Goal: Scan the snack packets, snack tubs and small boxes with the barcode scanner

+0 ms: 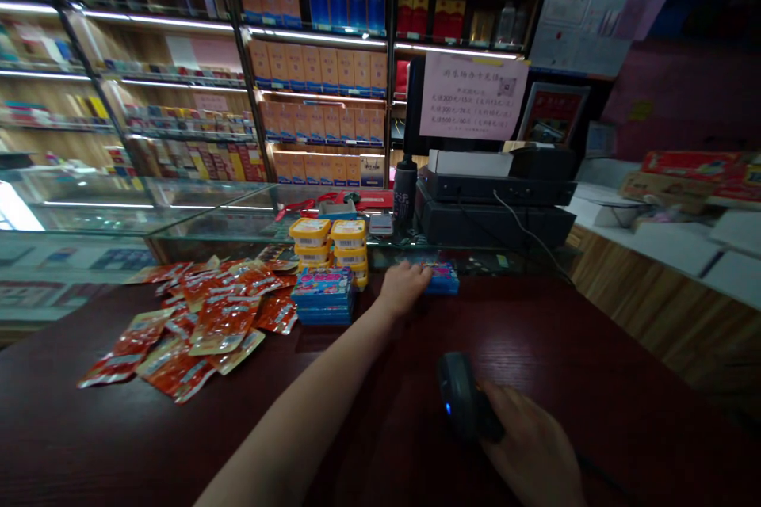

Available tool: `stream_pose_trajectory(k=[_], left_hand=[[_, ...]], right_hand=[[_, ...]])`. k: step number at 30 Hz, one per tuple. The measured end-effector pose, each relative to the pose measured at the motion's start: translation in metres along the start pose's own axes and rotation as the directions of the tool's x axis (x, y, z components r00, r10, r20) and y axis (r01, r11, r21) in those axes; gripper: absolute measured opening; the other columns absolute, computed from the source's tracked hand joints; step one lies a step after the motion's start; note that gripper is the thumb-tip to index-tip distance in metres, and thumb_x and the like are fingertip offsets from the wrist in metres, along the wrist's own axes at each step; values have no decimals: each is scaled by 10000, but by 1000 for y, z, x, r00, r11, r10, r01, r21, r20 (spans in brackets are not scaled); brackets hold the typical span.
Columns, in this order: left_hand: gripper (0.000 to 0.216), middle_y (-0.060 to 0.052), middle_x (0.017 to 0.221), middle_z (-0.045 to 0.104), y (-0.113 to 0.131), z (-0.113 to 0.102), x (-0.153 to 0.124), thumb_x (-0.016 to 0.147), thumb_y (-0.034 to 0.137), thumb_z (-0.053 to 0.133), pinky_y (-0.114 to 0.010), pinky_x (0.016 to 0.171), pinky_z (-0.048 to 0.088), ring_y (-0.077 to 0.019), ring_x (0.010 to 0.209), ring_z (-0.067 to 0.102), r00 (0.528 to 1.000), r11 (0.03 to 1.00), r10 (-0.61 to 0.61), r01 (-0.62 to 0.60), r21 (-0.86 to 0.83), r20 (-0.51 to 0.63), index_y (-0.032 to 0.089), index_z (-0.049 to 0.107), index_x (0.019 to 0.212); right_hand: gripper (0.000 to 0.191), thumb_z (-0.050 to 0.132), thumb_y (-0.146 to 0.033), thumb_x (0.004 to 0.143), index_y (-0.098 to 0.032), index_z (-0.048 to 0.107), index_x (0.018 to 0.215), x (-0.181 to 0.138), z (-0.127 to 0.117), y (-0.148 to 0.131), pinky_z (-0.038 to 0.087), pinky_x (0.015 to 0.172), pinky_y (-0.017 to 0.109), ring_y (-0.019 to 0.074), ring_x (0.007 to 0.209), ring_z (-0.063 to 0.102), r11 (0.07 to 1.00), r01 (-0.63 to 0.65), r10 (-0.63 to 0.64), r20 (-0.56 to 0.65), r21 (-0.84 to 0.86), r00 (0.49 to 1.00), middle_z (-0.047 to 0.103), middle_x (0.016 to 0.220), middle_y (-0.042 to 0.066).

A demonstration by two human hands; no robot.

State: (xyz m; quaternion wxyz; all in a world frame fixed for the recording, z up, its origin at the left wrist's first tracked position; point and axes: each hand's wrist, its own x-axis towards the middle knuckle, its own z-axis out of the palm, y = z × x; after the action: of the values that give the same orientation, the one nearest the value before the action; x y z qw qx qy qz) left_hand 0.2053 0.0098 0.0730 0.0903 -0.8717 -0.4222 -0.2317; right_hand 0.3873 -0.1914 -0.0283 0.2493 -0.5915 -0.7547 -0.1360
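Observation:
My left hand (404, 287) reaches forward across the dark wooden counter (594, 348) and closes on a small blue packet (443, 278) at the counter's far edge. My right hand (532, 451) is low at the front, wrapped round a black handheld barcode scanner (462, 404) with a small blue light, its head pointing forward. A stack of similar blue packets (324, 295) lies just left of my left arm.
Several red snack sachets (196, 325) are spread on the left of the counter. Yellow-lidded tubs (330, 244) are stacked behind the blue stack. A black cash register (493, 206) with a pink paper notice (472, 97) stands on the glass case. Shelves of boxes fill the back.

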Motion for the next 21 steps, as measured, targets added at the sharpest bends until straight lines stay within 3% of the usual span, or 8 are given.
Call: stream_pose_trajectory(k=[4, 8, 11, 15, 21], left_hand=[[198, -135, 933, 638, 13, 29, 16, 838, 93, 494, -332, 701, 410, -246, 912, 548, 998, 998, 55, -56, -33, -32, 191, 663, 869], [80, -134, 1027, 606, 19, 52, 18, 755, 206, 674, -407, 854, 403, -284, 1039, 504, 998, 997, -14, 9, -83, -65, 185, 692, 830], [340, -119, 1157, 550, 12, 61, 15, 658, 333, 781, -429, 945, 376, -299, 1118, 472, 990, 980, -129, 120, -156, -49, 215, 700, 967], [247, -83, 1057, 570, -2, 63, 13, 781, 296, 674, -321, 888, 421, -212, 992, 539, 963, 933, -270, 267, -240, 23, 207, 697, 1010], [127, -71, 930, 567, -5, 68, 18, 787, 259, 662, -288, 806, 431, -192, 893, 543, 924, 897, -380, 357, -260, -44, 167, 707, 863]], right_hand=[[397, 529, -156, 764, -253, 534, 1150, 3, -4, -3, 498, 758, 312, 198, 841, 669, 999, -48, 47, 45, 11, 998, 710, 958, 28], [417, 541, -162, 761, -271, 537, 1163, 5, -7, -6, 493, 776, 298, 197, 854, 666, 998, -53, 52, 49, 35, 997, 710, 983, 28], [430, 560, -165, 752, -271, 546, 1168, 5, -7, -7, 490, 789, 303, 199, 838, 664, 998, -61, 59, 54, 21, 997, 710, 989, 32], [462, 575, -133, 726, -241, 562, 1175, 4, -7, -6, 491, 787, 324, 206, 850, 661, 996, -87, 86, 121, 3, 989, 706, 989, 42], [457, 580, -144, 745, -230, 568, 1194, 5, -8, -3, 498, 733, 328, 205, 832, 664, 998, -68, 67, 142, 4, 988, 702, 976, 35]])
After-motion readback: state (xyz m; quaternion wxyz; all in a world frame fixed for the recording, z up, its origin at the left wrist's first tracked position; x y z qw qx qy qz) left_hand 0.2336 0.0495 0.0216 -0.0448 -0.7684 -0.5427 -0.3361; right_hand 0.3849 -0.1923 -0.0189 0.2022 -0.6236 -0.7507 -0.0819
